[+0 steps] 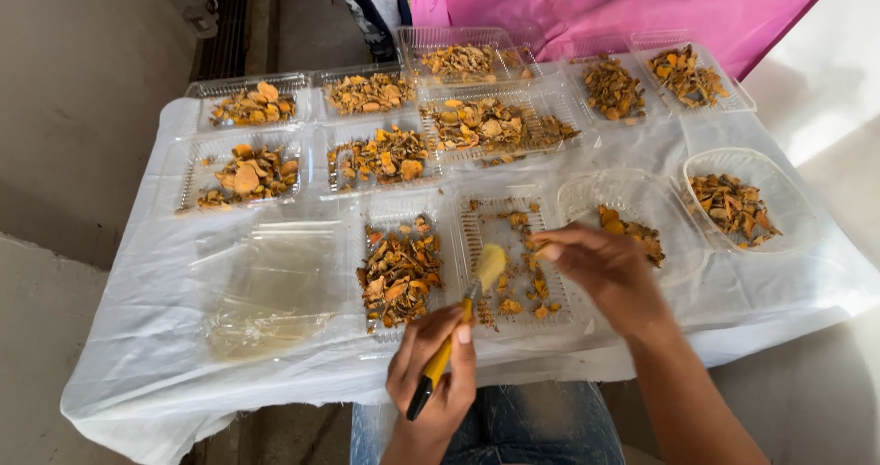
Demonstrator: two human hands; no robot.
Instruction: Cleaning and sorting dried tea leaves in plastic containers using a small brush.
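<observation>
Head view: clear trays, perhaps dried orange slices.

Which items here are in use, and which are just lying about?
In use:
- left hand holding brush
- right hand over the middle tray
- slices in that tray

Lying about:
- full tray beside it
- back trays
- round tub at right
- plastic sheet
- pink cloth

The brush head is motion-blurred — bristles unreadable; the right hand hides part of a clear tray; the bottom edge cuts off both forearms.
</observation>
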